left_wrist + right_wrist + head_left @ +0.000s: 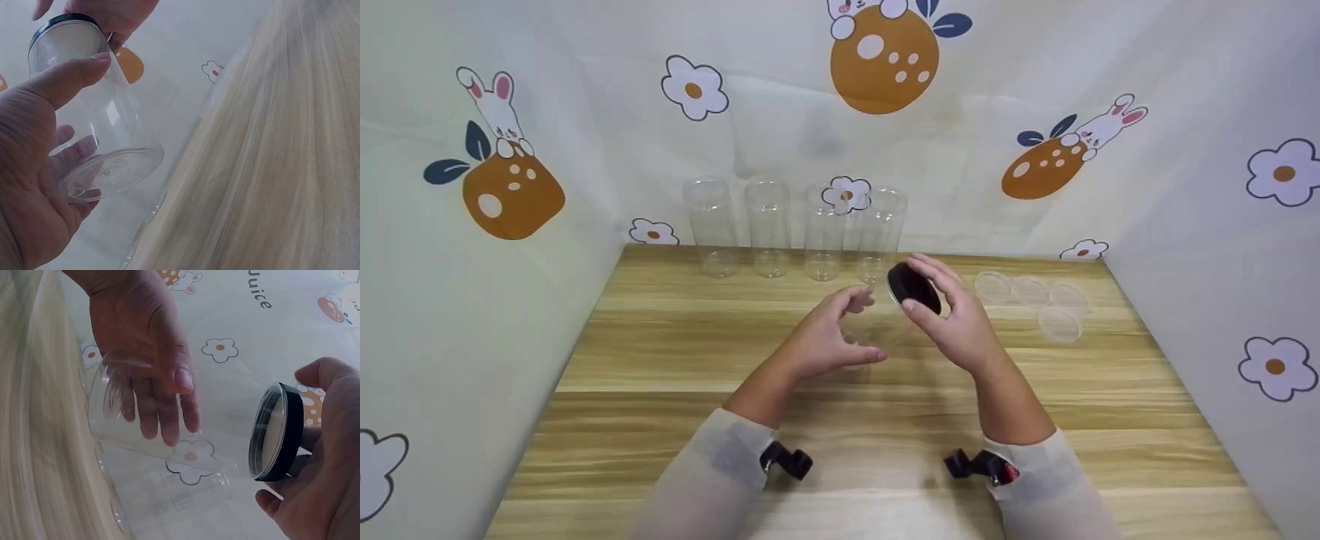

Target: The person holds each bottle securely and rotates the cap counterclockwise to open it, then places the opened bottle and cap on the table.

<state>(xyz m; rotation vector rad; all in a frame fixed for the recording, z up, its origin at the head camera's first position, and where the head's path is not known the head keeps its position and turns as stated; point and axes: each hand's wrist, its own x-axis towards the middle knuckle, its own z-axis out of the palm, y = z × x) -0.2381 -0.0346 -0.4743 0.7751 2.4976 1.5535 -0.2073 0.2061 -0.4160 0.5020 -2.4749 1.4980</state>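
Note:
A clear plastic jar (121, 126) with a black screw lid (913, 288) is held tilted above the wooden table, its lid end raised and to the right. My left hand (819, 341) holds the jar's body, thumb on one side and fingers on the other. Around the rim of the black lid, my right hand (962, 324) grips with thumb and fingers. In the right wrist view the lid (277, 433) sits over the jar's mouth; how tightly cannot be told. Nothing shows inside the jar (121, 424).
Several clear open jars (771, 225) stand in a row along the table's back edge. Several clear round discs (1060, 325) lie at the back right of the wooden table (660, 420). A patterned cloth (780, 112) hangs behind and at both sides.

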